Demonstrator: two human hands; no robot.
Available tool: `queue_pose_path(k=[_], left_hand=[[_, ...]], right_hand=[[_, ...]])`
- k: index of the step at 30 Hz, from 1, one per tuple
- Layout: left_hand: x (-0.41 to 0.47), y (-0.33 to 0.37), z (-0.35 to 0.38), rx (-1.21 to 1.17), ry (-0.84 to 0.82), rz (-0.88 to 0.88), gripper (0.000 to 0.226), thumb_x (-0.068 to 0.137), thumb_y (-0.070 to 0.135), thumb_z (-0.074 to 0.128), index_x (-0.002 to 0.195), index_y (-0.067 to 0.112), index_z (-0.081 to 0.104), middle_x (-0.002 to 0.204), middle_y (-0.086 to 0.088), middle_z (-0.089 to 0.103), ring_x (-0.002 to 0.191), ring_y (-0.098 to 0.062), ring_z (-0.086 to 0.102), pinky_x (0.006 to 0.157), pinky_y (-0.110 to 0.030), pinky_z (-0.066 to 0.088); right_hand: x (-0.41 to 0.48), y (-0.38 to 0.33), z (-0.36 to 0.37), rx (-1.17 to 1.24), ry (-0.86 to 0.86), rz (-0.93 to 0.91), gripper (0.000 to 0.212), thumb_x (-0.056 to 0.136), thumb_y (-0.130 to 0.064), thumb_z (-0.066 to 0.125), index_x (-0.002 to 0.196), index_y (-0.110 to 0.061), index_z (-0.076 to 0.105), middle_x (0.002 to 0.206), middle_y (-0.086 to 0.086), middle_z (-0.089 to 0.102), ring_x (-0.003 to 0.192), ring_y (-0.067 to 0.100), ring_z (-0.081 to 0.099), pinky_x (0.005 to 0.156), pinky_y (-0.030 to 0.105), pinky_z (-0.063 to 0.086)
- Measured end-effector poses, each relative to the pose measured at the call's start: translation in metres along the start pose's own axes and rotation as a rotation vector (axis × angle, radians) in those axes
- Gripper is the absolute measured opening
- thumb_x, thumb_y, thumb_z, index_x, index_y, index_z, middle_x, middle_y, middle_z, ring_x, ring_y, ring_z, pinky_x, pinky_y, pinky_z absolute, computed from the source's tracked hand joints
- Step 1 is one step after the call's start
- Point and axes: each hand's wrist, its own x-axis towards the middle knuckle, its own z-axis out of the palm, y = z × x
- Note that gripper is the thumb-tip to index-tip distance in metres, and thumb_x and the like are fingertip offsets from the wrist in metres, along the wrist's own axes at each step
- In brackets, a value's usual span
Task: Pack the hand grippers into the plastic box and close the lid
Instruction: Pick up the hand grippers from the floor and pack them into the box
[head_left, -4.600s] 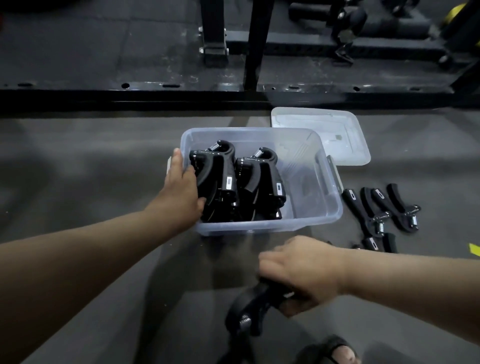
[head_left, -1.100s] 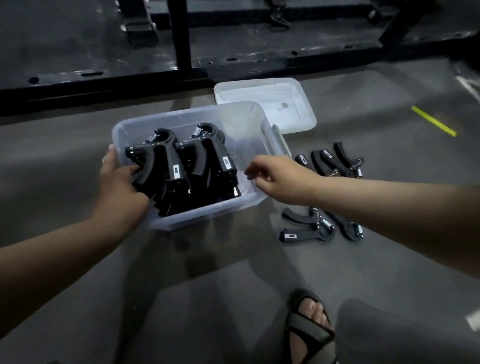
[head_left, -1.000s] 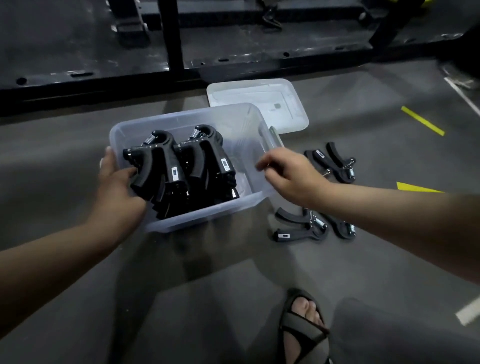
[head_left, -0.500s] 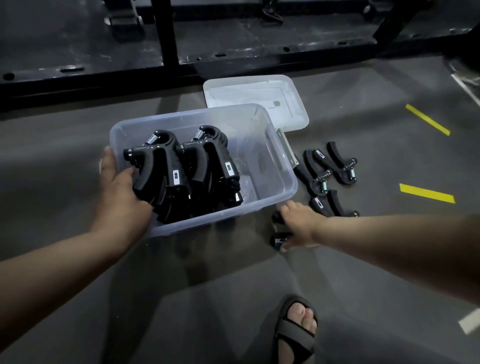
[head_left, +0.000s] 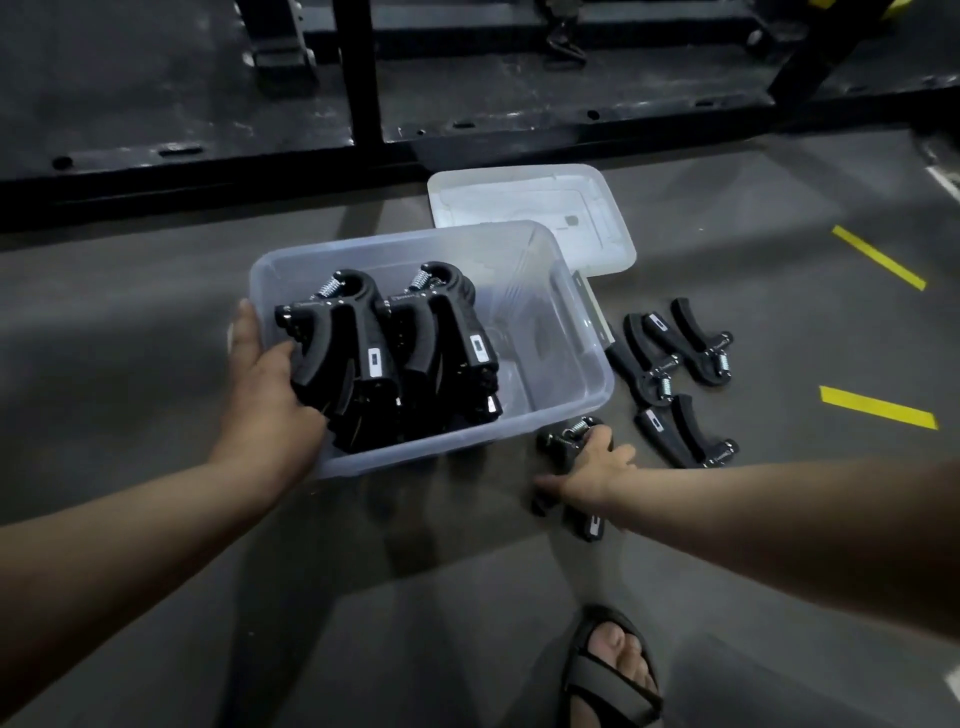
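1. Down at the left of the floor (head_left: 156, 322), we see the left hand (head_left: 265, 384) clasping the plastic box (head_left: 571, 332) by its wall, thumb outside, fingers (head_left: 284, 353) inside against the packed grippers (head_left: 395, 353).
2. Centre: the box is open, and its lid (head_left: 530, 208) lies flat behind it.
3. The right hand (head_left: 592, 467) has its fingers curled round a loose gripper (head_left: 566, 441) just beside the box's near corner.
4. Further right we have the spare grippers (head_left: 675, 358) lying on the floor.

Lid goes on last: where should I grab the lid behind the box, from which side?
Probably its right rim, reached from the right: the lid lies flat on the floor, the plastic box hides its near left part, and the right edge is bare.
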Motion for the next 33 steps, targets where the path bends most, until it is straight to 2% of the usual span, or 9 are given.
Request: queue_pose_path(k=[5,8,11,14,17,20,24,27,33], left_hand=[[0.0,-0.003,-0.001,-0.02,-0.007,0.024,0.059,0.078,-0.006,0.052,0.134,0.01,0.049,0.161,0.0,-0.01,0.148,-0.015,-0.003,0.11,-0.015,-0.002],[0.002,-0.005,0.0,-0.016,0.0,0.034,0.059,0.078,-0.006,0.051,0.135,0.01,0.048,0.161,0.0,-0.011,0.148,-0.014,-0.004,0.11,-0.015,-0.003],[0.002,-0.008,0.002,-0.014,0.001,0.037,0.063,0.075,-0.009,0.05,0.135,0.011,0.047,0.161,0.002,-0.012,0.148,-0.013,-0.006,0.111,-0.017,-0.002],[0.004,-0.01,0.003,-0.019,0.014,0.048,0.064,0.074,-0.01,0.051,0.134,0.01,0.047,0.161,0.003,-0.013,0.148,-0.013,-0.007,0.111,-0.016,-0.003],[0.004,-0.011,0.004,-0.027,0.009,0.039,0.065,0.074,-0.009,0.049,0.136,0.012,0.046,0.16,0.005,-0.014,0.147,-0.011,-0.008,0.107,-0.013,-0.006],[0.003,-0.01,0.004,-0.035,0.008,0.035,0.067,0.075,-0.009,0.049,0.137,0.015,0.045,0.16,0.008,-0.015,0.147,-0.01,-0.01,0.106,-0.013,-0.007],[0.002,-0.009,0.003,-0.021,0.009,0.027,0.068,0.074,-0.011,0.047,0.138,0.014,0.044,0.16,0.009,-0.015,0.147,-0.009,-0.009,0.108,-0.014,-0.003],[0.001,-0.007,0.003,-0.025,0.014,0.019,0.065,0.077,-0.009,0.049,0.138,0.013,0.045,0.16,0.009,-0.013,0.147,-0.009,-0.005,0.108,-0.016,0.0],[0.004,-0.011,0.005,-0.002,0.003,0.023,0.064,0.078,-0.007,0.051,0.139,0.011,0.044,0.16,0.009,-0.013,0.148,-0.01,-0.003,0.111,-0.019,0.004]], right_hand=[[-0.001,0.002,-0.011,-0.081,-0.049,0.04,0.069,0.059,-0.027,0.069,0.11,-0.022,0.023,0.108,0.016,0.04,0.092,0.035,0.054,0.08,0.041,0.054],[-0.015,0.014,-0.03,0.474,-0.076,0.116,0.033,0.07,-0.003,0.051,0.1,-0.008,0.038,0.076,0.016,0.053,0.058,0.027,0.053,0.052,0.032,0.05],[-0.035,0.028,-0.057,0.923,-0.176,0.22,0.029,0.046,-0.004,0.046,0.074,-0.011,0.046,0.067,0.012,0.044,0.054,0.025,0.042,0.06,0.035,0.045],[-0.055,0.024,-0.097,1.103,0.084,-0.009,0.028,0.045,-0.005,0.051,0.073,-0.002,0.051,0.07,0.018,0.047,0.055,0.028,0.046,0.053,0.036,0.042],[-0.089,-0.01,-0.151,1.038,0.29,-0.437,0.022,0.068,0.005,0.056,0.088,-0.005,0.057,0.066,0.016,0.054,0.048,0.022,0.054,0.042,0.023,0.042],[-0.108,-0.061,-0.18,0.783,0.119,-0.645,0.007,0.083,-0.001,0.06,0.085,-0.008,0.063,0.066,0.011,0.064,0.055,0.018,0.061,0.048,0.024,0.05],[-0.093,-0.119,-0.154,0.481,-0.256,-0.496,0.011,0.082,0.006,0.056,0.089,0.0,0.061,0.081,0.02,0.062,0.068,0.029,0.064,0.072,0.047,0.06],[-0.062,-0.139,-0.125,0.327,-0.26,-0.384,0.016,0.085,0.009,0.045,0.089,0.0,0.057,0.071,0.016,0.056,0.051,0.024,0.058,0.052,0.034,0.056],[-0.014,-0.155,-0.089,0.215,-0.13,-0.297,0.015,0.092,0.0,0.04,0.081,-0.008,0.046,0.072,0.012,0.049,0.055,0.02,0.047,0.047,0.024,0.041]])
